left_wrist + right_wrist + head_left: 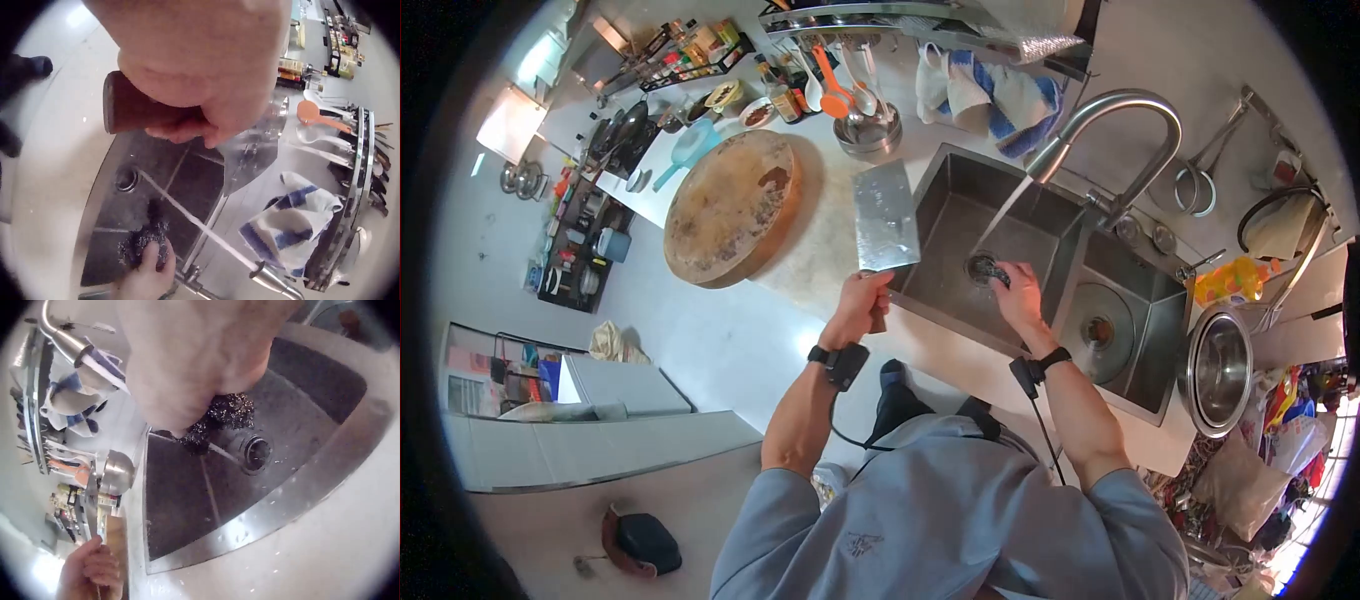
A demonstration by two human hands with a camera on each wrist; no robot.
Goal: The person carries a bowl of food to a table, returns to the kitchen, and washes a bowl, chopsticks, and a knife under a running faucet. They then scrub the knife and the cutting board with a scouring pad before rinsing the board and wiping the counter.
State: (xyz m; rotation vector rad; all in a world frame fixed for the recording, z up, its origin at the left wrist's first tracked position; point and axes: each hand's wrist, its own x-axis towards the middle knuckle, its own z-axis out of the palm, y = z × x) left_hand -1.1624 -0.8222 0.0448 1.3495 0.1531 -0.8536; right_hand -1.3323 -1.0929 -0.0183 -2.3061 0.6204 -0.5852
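My left hand (pixel 862 303) grips a cleaver by its dark wooden handle (pixel 144 114), at the left edge of the sink (pixel 935 225). The broad, wet, shiny cleaver blade (pixel 886 218) points away from me. Over the sink basin, my right hand (pixel 1020 297) holds a dark steel wool scourer (pixel 230 414), its strands bunched under the fingers. Water (pixel 1006 210) runs from the curved faucet (pixel 1168 125) down toward the drain (pixel 980 264), close to the scourer. In the left wrist view the stream passes between the two hands.
Left of the sink, a thick round chopping board (pixel 730 200) lies on the counter. Behind the cleaver stands a metal bowl (pixel 868 138) below hanging utensils. A striped towel (pixel 990 95) hangs behind the sink. To the right are a second basin (pixel 1145 325) and steel bowls (pixel 1222 370).
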